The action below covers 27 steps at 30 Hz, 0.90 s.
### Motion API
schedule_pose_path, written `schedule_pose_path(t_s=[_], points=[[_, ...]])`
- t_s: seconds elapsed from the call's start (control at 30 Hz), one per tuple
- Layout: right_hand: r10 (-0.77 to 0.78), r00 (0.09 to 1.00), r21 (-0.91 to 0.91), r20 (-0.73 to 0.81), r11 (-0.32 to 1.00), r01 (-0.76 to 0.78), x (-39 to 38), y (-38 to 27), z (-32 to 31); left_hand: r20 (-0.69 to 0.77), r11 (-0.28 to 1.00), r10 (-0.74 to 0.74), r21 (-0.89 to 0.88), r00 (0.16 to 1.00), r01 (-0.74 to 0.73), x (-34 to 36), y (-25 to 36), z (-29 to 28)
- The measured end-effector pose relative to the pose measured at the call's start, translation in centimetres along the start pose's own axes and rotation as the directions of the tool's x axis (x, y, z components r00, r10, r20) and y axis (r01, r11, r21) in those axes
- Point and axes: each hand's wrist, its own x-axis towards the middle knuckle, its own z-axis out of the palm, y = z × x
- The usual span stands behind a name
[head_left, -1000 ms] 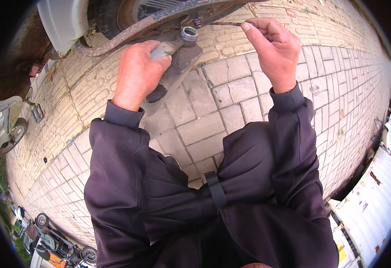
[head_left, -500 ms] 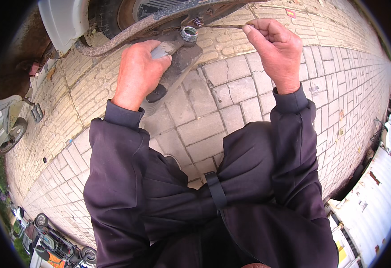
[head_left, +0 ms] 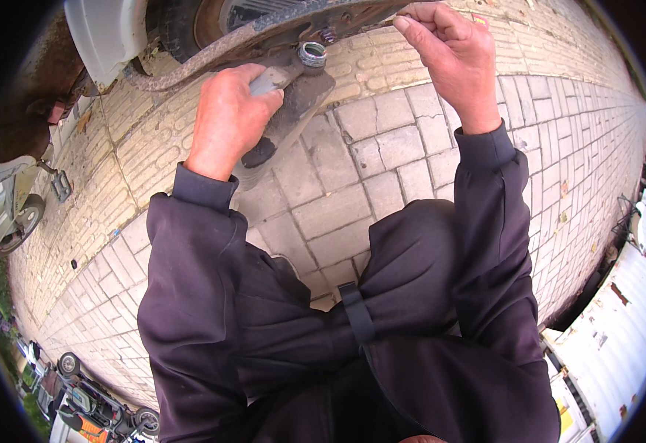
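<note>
My left hand (head_left: 228,111) is closed round the grey handle of a dirty, see-through plastic jug (head_left: 302,100). The jug's round, threaded mouth (head_left: 312,55) is uncapped and faces up, close below a rusty metal bar (head_left: 242,35). Thumb and fingers of my right hand (head_left: 448,55) are pinched together near the bar's right end. A thin dark rod runs from that pinch; it is hard to see against the bar now, and its far end cannot be made out. A small coil spring (head_left: 327,35) sits at the bar, just above the jug's mouth.
Behind the bar is a dark tyre (head_left: 179,29), with a pale panel (head_left: 106,37) to its left. A pedal (head_left: 61,186) and another wheel show at the far left. Paving bricks (head_left: 341,221) cover the ground. A white corrugated sheet (head_left: 610,347) lies at the right.
My right hand has moved up and slightly left, shifting the thin rod from open view over the paving to the bar's edge. My left hand and the jug stay put.
</note>
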Motion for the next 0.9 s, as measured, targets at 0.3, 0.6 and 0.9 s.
schedule_pose_path(t_s=[0.3, 0.6, 0.9], points=[[-0.106, 0.984, -0.083, 0.146, 0.989, 0.119, 3.0, -2.3, -0.9, 0.000, 0.999, -0.026, -0.039, 1.000, 0.026, 0.0, 0.0, 0.0], [0.112, 0.994, 0.045, -0.017, 0.993, -0.111, 0.1, 2.0, -1.1, 0.024, 0.998, -0.042, -0.043, 0.999, 0.043, 0.0, -0.2, -0.2], [0.378, 0.925, 0.299, -0.031, 0.887, -0.352, -1.2, 2.8, 2.1, 0.019, 0.996, -0.071, -0.052, 0.997, 0.072, -0.2, 0.0, -0.2]])
